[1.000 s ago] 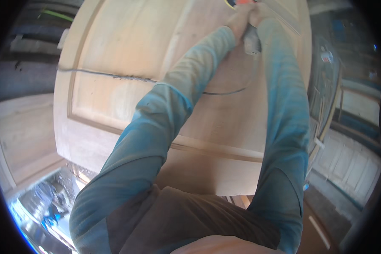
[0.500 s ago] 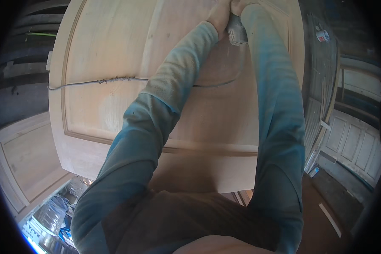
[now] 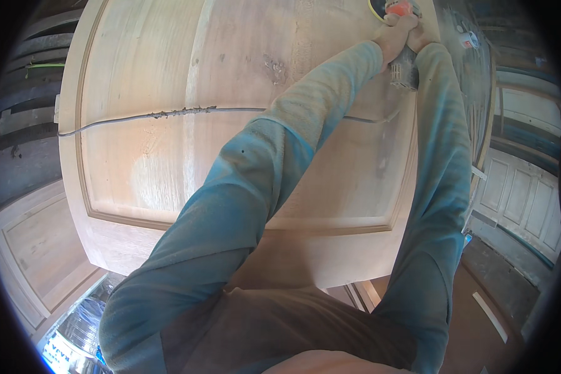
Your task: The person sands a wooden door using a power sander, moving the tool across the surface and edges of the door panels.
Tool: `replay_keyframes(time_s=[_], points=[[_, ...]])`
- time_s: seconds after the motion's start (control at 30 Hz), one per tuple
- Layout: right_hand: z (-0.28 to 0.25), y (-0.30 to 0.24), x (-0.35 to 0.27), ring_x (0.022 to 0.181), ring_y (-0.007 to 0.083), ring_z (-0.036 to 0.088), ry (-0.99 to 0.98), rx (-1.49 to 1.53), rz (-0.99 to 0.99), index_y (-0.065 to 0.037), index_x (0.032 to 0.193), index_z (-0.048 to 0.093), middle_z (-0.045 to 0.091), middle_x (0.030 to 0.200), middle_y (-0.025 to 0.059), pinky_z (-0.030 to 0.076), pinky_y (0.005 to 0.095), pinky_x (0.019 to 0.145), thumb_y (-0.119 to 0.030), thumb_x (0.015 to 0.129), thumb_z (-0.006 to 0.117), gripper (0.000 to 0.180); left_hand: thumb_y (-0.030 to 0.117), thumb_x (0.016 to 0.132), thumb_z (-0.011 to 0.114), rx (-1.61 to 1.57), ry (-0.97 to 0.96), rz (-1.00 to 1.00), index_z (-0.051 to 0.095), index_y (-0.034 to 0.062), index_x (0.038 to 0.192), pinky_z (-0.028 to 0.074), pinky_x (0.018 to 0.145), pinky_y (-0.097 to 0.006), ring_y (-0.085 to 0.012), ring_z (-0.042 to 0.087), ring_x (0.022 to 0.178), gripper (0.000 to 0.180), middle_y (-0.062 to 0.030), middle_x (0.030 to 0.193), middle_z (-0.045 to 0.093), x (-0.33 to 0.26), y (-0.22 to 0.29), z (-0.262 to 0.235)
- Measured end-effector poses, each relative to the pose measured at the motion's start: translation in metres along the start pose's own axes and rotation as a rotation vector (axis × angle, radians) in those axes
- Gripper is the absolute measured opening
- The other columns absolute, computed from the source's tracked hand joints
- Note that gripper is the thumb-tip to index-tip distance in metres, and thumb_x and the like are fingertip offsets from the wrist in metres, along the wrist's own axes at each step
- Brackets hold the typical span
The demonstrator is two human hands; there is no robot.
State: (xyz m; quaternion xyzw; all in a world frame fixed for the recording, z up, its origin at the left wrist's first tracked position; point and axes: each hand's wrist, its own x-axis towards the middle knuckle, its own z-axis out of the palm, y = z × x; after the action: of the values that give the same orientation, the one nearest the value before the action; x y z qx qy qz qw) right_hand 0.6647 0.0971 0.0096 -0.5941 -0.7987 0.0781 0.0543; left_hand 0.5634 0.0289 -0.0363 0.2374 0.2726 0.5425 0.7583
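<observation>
Both my hands are stretched far forward over a pale wooden door panel [image 3: 243,168], gripping a dusty angle grinder [image 3: 405,73]. Its orange head and part of a round, yellow-edged disc show at the top rim, over the panel's far right. My left hand [image 3: 393,40] is wrapped round the tool's body just behind the head. Close against it, my right hand [image 3: 421,37] is closed on the tool's right side, its fingers partly hidden. A grey power cord [image 3: 237,110] with a ragged, taped-looking stretch trails left across the wood, passing behind my left forearm.
Another wooden panel [image 3: 47,243] stands at the left, near shiny wrapped packages [image 3: 84,324]. A small white can [image 3: 469,40] sits beyond the door's right edge. A pale panelled door [image 3: 527,193] leans farther right, and a white strip [image 3: 489,316] lies below it.
Both hands and the grinder have moved right across the panel, bringing the orange head and disc into view. The view has shifted slightly, and dust patches on the wood show more clearly.
</observation>
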Motion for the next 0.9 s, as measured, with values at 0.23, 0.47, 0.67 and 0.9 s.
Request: replay_keyframes(time_s=[0.23,0.47,0.67,0.9], points=[[-0.013,0.012,-0.009,0.106,0.0259,0.066,-0.088,0.229,0.098,-0.006,0.125,0.068,0.071,0.117,0.0142,0.051,0.0369,0.091,-0.044,0.092,0.068,0.051,0.047,0.092,0.055,0.067,-0.008,0.042,0.049,0.0058,0.138,0.052,0.098,-0.044,-0.0267,0.062,0.114,0.062,-0.0136,0.127,0.061,0.013,-0.013,0.014],[0.013,0.101,0.019,0.111,0.0259,0.065,-0.075,0.282,0.055,-0.009,0.131,0.064,0.070,0.120,0.0133,0.049,0.0367,0.095,-0.052,0.086,0.071,0.063,0.049,0.092,0.054,0.102,-0.033,0.012,0.051,0.0061,0.137,0.050,0.099,-0.043,-0.0259,0.060,0.118,0.062,-0.0131,0.128,0.061,-0.002,-0.009,0.030],[0.015,-0.027,0.024,0.123,0.0338,0.061,-0.074,-0.105,-0.083,-0.010,0.141,0.057,0.066,0.131,0.0192,0.045,0.0408,0.105,-0.065,0.089,0.056,0.076,0.048,0.095,0.052,-0.063,-0.015,0.056,0.051,0.0079,0.136,0.048,0.105,-0.047,-0.0278,0.060,0.121,0.058,-0.0123,0.130,0.061,-0.022,0.024,-0.028],[0.011,-0.062,0.020,0.126,0.0344,0.060,-0.105,-0.291,-0.074,-0.007,0.139,0.058,0.065,0.132,0.0186,0.045,0.0417,0.106,-0.057,0.093,0.051,0.068,0.049,0.092,0.054,-0.077,-0.037,0.022,0.046,0.0063,0.141,0.046,0.106,-0.048,-0.0302,0.058,0.124,0.065,-0.0141,0.136,0.057,-0.024,0.037,-0.038]])
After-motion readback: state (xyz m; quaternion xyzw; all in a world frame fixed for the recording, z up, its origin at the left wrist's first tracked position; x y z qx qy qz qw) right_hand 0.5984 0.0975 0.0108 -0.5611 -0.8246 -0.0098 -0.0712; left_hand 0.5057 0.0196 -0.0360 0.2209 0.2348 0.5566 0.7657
